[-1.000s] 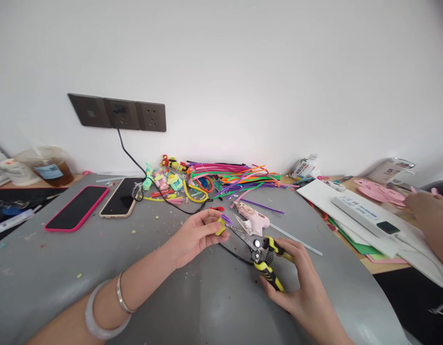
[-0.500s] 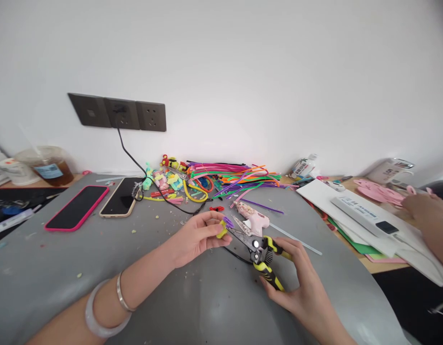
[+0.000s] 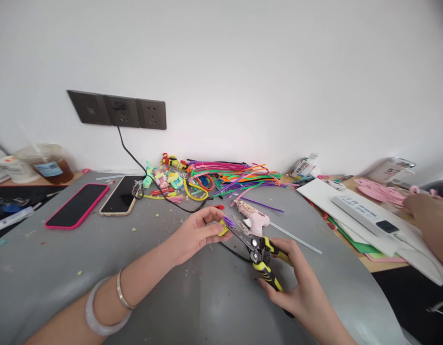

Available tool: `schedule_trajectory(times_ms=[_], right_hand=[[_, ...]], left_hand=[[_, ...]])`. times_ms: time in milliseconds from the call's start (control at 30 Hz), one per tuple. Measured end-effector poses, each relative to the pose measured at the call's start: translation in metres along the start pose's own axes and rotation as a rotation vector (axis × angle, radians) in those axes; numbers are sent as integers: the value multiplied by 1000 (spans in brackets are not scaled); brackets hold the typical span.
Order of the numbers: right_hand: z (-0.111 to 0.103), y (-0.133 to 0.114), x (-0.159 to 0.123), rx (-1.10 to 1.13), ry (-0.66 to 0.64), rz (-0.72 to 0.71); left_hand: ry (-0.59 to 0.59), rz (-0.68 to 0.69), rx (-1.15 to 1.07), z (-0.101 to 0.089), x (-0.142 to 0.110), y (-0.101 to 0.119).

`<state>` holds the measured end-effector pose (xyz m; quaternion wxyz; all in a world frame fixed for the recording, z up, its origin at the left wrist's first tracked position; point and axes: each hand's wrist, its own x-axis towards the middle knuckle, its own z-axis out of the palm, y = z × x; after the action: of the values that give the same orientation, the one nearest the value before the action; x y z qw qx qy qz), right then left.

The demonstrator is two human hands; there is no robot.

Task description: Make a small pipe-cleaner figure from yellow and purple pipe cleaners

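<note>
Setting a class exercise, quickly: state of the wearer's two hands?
Left hand: closed, pinching a small purple and yellow craft piece.
Right hand: holding wire strippers, handles apart.

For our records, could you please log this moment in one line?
left hand: yellow-purple piece | right hand: pliers | glue gun: on table

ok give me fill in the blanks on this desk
The left hand pinches a yellow and ____ piece. The right hand holds pliers with black and ____ handles. The pink-cased phone lies to the ____ of the beige-cased phone. The black cable plugs into the ____ of three wall panels.

Missing: purple; yellow; left; middle.
</note>
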<state>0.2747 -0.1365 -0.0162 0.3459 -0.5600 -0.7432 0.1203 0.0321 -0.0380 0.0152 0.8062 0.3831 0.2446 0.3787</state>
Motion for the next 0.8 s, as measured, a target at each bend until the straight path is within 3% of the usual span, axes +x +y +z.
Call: schedule_trajectory(times_ms=[400, 800], right_hand=[[-2, 0, -1, -61, -29, 22], [2, 0, -4, -26, -68, 109]], left_hand=[[101, 82, 180, -6, 4, -7], [142, 52, 226, -9, 8, -12]])
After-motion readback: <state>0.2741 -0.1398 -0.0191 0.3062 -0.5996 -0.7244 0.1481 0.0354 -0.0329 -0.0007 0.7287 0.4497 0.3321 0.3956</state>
